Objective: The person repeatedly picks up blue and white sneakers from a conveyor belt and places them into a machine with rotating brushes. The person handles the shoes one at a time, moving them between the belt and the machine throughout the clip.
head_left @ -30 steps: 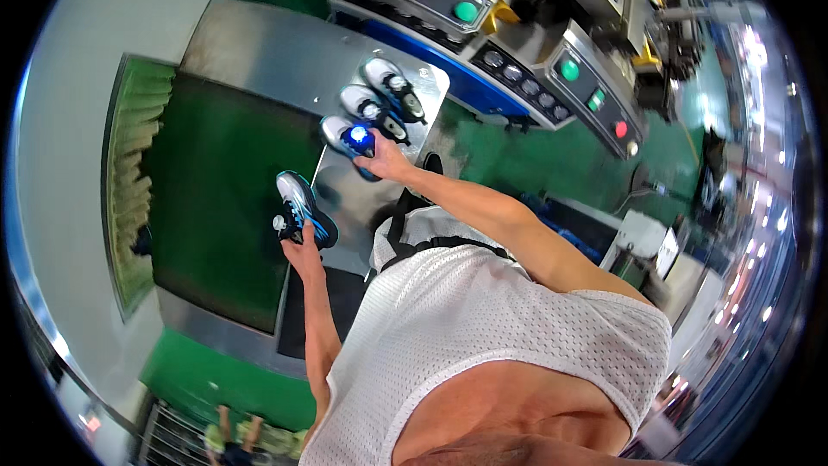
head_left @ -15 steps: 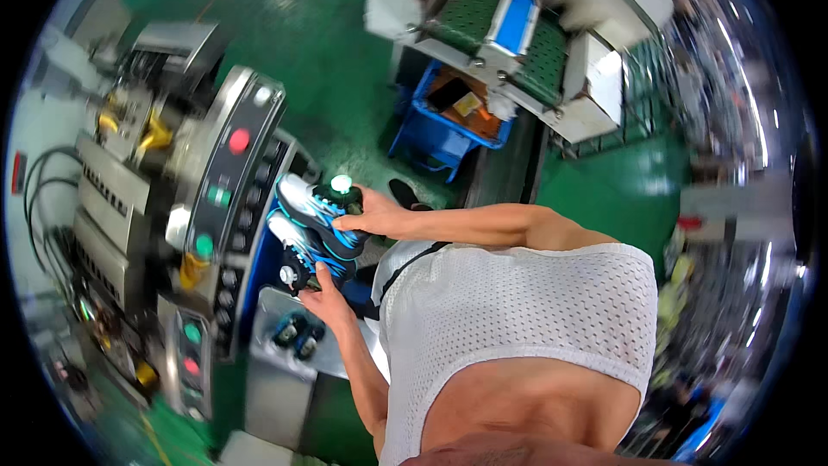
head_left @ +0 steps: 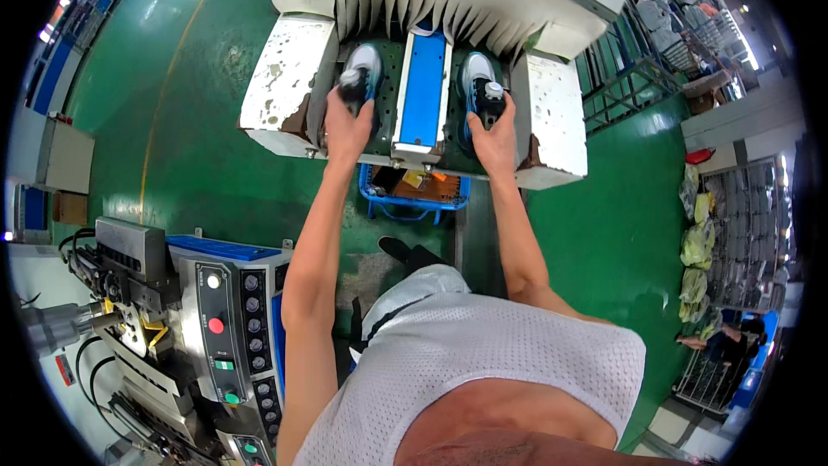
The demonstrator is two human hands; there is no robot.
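Observation:
My left hand [head_left: 347,128] is closed around the heel end of a white-and-black sneaker [head_left: 366,60], whose toe points away from me. A second, matching sneaker [head_left: 476,71] is gripped at the heel by my right hand [head_left: 494,140]. Each shoe has a dark insert with a pale knob standing up from its ankle opening. Both shoes are at the green perforated conveyor belt [head_left: 389,112], one on each side of the blue-topped divider [head_left: 423,91]. Whether the soles rest fully on the belt is hidden.
Beyond the shoes hang pale strip curtains [head_left: 483,22] at the machine's mouth. White side housings [head_left: 291,78] flank the belts. Below the belt's near edge stands a blue bin [head_left: 414,202] with small items in it. A control panel [head_left: 226,328] with buttons and gauges is at the lower left.
My view and body have turned left-to-right from the control panel to the conveyor. Both shoes, held together before, are now apart, one in each hand at the separate belt lanes.

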